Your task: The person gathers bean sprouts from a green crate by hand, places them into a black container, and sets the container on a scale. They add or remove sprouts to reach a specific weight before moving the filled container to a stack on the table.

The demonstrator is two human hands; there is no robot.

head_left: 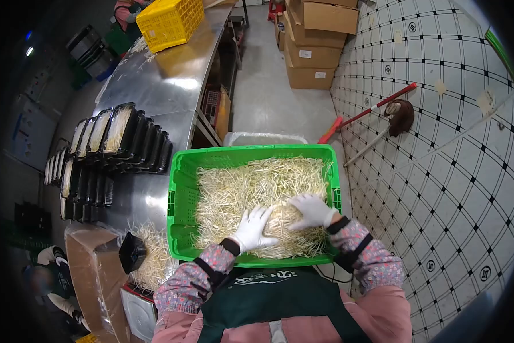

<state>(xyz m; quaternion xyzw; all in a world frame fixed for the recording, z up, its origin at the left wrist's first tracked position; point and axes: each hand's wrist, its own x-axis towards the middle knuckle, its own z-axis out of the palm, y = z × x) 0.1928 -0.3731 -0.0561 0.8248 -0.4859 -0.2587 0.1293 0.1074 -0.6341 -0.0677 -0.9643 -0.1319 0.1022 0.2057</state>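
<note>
A green plastic crate stands in front of me, filled with a loose layer of pale bean sprouts. My left hand, in a white glove, rests on the sprouts near the crate's front with its fingers spread. To its right, my right hand, also white-gloved, lies on the sprouts by the crate's right side, fingers apart. A small patch of sprouts shows between the two hands. Neither hand is closed around anything that I can see.
Left is a steel table with stacked black trays of sprouts, a sprout heap and an empty black tray. A yellow crate, cardboard boxes and a red-handled tool stand farther off. Co-workers are at left.
</note>
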